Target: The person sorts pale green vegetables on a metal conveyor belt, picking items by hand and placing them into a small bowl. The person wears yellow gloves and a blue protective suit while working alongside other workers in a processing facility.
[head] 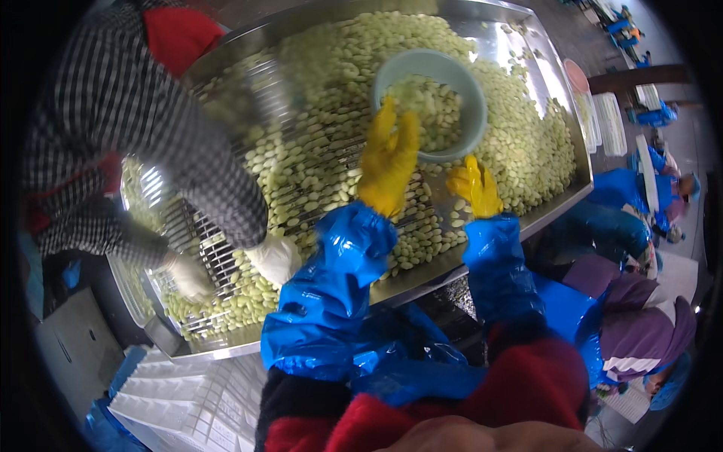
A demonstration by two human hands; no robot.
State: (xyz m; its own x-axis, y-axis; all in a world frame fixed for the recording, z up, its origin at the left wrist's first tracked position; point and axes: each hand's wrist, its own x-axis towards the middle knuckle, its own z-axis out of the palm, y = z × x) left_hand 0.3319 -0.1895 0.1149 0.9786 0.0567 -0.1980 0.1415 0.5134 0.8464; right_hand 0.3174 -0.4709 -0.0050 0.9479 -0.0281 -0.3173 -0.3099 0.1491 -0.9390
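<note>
My left hand (388,159), in a yellow rubber glove and blue plastic sleeve, is at the left rim of a grey-green plastic bowl (477,110). Its fingers are apart and overlap the rim; contact is unclear. Pale green oval beans or small fruit (432,107) partly fill the bowl. Below the bowl's lower right side, my right hand (477,186), gloved alike, has its fingers partly curled and apart, with nothing visible in them. Both hands are over a large stainless steel tray (556,212) with a slatted bottom, where more of the green pieces (525,147) lie heaped and spread.
At the left, a co-worker in a checked sleeve (226,192) reaches into the tray with pale gloved hands (277,260). White plastic crates (192,401) stand at lower left. Another person in purple (638,316) is close on the right. White baskets (610,124) stand beyond the tray's right edge.
</note>
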